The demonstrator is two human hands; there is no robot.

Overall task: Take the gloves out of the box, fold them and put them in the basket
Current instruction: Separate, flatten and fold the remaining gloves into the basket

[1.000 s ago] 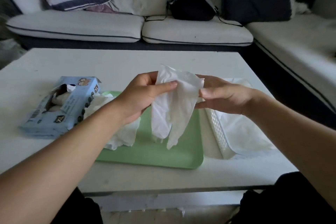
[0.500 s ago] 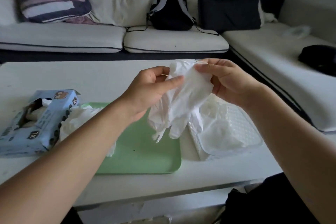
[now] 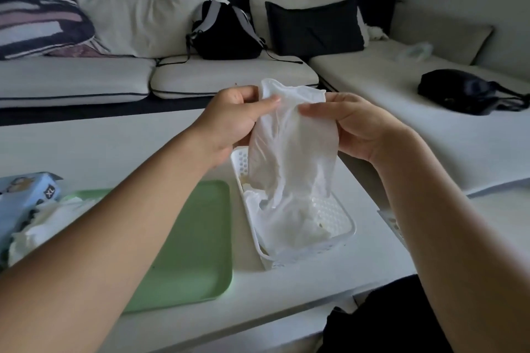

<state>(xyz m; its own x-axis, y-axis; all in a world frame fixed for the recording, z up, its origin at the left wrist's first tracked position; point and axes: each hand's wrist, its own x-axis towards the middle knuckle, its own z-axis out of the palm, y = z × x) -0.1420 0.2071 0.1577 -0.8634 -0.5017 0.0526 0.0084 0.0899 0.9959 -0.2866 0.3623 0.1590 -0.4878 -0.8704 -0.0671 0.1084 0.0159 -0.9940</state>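
Two hands are holding up one thin white glove (image 3: 289, 149) in the air, over the white basket (image 3: 341, 233) that is sitting on the white table (image 3: 94, 149). The left hand (image 3: 229, 120) is pinching the top left edge of the glove, with its thumb lying across the front and its fingers curled behind. The right hand (image 3: 348, 126) is pinching the top right edge the same way, thumb in front and fingers tucked behind. The glove is hanging long ways, straight down from the fingers, and its bottom end is dipping into the basket, where more white gloves seem to be lying already, though it is hard to tell them apart. So the basket is right under the glove, and a bit closer to the right hand. The glove is looking folded over, but how neat the fold is cannot be told. I think the next move is just lowering it down and letting go, and both hands need to be going down together so the fold is not falling open. A green tray (image 3: 195, 241) is lying just left of the basket, and the blue glove box (image 3: 27, 195) is sitting at the far left with loose gloves (image 3: 46, 221) spilling beside it
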